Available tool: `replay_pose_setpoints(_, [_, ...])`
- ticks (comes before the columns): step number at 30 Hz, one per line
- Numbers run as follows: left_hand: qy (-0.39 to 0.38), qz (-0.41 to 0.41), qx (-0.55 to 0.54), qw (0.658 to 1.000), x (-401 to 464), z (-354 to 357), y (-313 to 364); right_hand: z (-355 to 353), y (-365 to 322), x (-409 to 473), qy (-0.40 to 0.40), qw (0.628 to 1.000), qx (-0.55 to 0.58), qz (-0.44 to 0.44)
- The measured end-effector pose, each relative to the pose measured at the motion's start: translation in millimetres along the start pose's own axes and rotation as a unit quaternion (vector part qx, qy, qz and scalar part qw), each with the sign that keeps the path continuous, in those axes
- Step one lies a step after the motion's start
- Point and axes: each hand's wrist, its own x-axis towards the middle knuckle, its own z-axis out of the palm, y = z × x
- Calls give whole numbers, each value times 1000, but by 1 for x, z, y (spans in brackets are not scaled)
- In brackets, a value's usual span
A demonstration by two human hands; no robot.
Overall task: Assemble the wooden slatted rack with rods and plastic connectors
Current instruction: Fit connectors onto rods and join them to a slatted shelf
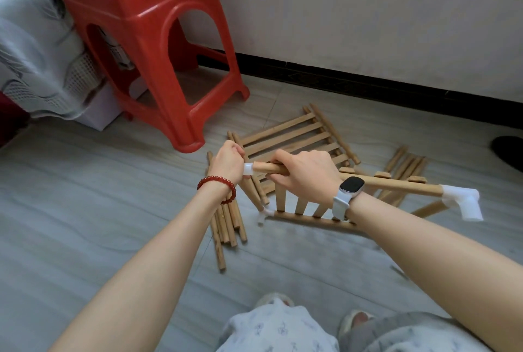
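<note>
My right hand (pixel 305 173) grips the upper rod (pixel 396 183) of a slatted panel (pixel 304 206) held upright above the floor. A white plastic connector (pixel 464 200) caps that rod's right end. My left hand (pixel 227 160) holds a white connector (pixel 248 168) right at the rod's left end. Another small white connector (pixel 263 214) sits at the panel's lower left corner. A second slatted panel (pixel 294 136) lies flat on the floor behind my hands.
Loose wooden rods (pixel 226 227) lie in a bundle under my left wrist, and more rods (pixel 404 165) lie to the right. A red plastic stool (pixel 158 49) stands at the back left near grey fabric (pixel 36 49). The wall's black skirting (pixel 368 85) runs behind.
</note>
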Motion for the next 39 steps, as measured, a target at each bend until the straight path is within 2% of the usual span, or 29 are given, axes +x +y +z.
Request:
replay_pose_setpoints(6, [5,-3,-3,1000,0,3,1,4,0,-2,11,1000,6,5])
replay_pose_setpoints(12, [-32,13,46,998,-5,8,8,-1,-4,-4,-13,1000,6,11])
replay_pose_setpoints(17, [-66,44,64,995,-8,8,2,-2,-6,-8,-32,998,-39,-23])
replay_pose_setpoints(25, [-61,61,74,993,-6,13,8,1,-7,-5,-26,995,-88,-32])
replay_pose_setpoints(30, [-82,55,-8,995,-2,9,9,-8,-8,-2,-35,996,-78,-11])
replay_pose_setpoints(32, [-54,58,-60,995,-4,12,0,-8,-9,-7,-34,997,-69,-11])
replay_pose_setpoints(36, [59,56,-186,979,-18,22,-16,-7,-5,-15,-28,998,-58,3])
replay_pose_setpoints(39, [30,65,-234,970,-26,28,-19,-10,2,-12,-54,996,-58,37])
